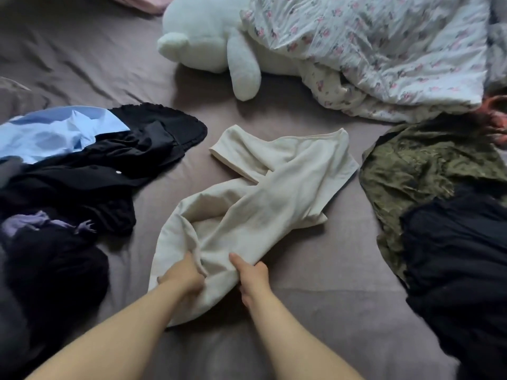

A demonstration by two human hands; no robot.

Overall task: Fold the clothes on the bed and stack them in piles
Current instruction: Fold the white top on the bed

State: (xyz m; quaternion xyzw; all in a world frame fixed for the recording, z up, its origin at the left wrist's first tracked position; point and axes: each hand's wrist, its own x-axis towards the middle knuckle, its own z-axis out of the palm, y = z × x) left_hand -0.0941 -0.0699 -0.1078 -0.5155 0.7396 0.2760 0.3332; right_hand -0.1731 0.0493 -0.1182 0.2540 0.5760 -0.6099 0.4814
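Cream garment (255, 193) spread crumpled at frame centre on the mauve sheet (329, 297), near edge gripped by left hand (182, 278) and right hand (252, 275), dark clothes (82, 171) heaped at left, olive garment (417, 165) at right

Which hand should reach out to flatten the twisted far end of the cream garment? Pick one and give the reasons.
Right. The right hand grips the cream garment on the side where its twisted far end trails away to the right. The left hand holds the bunched near edge and can anchor it.
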